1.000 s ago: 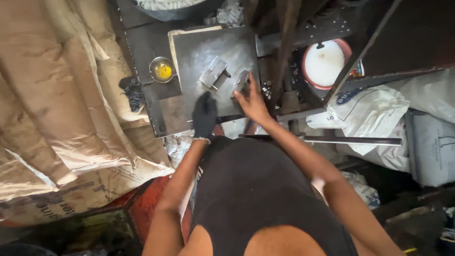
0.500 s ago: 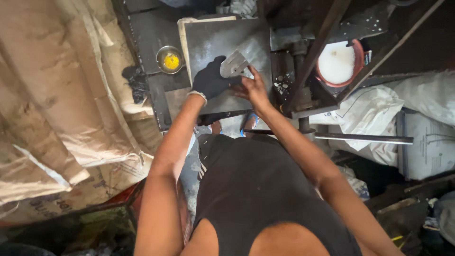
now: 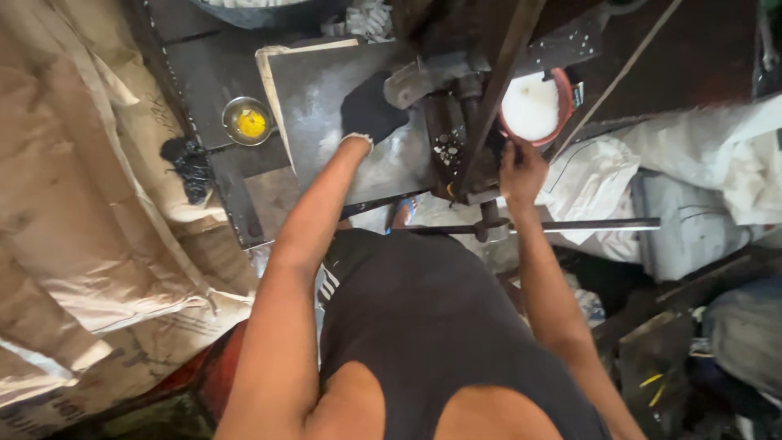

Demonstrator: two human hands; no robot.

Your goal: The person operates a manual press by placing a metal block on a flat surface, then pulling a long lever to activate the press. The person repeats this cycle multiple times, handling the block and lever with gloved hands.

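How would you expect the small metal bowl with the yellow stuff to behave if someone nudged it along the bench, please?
The small metal bowl looks thin and shallow, so it is probably light and would slide easily on the dark bench. Its rounded base may let it rock or tip, spilling the yellow contents. It seems rigid, unlikely to break.

1 bowl (image 3: pixel 248 121), 1 bucket (image 3: pixel 533 106), 2 hands (image 3: pixel 371 107)

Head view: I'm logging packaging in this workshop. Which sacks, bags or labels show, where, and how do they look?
Tan sacks: left, draped, creased, faint dark print.
White sacks: right, crumpled, piled.
White bag: beside the right hand, crumpled.
No screens or signs.
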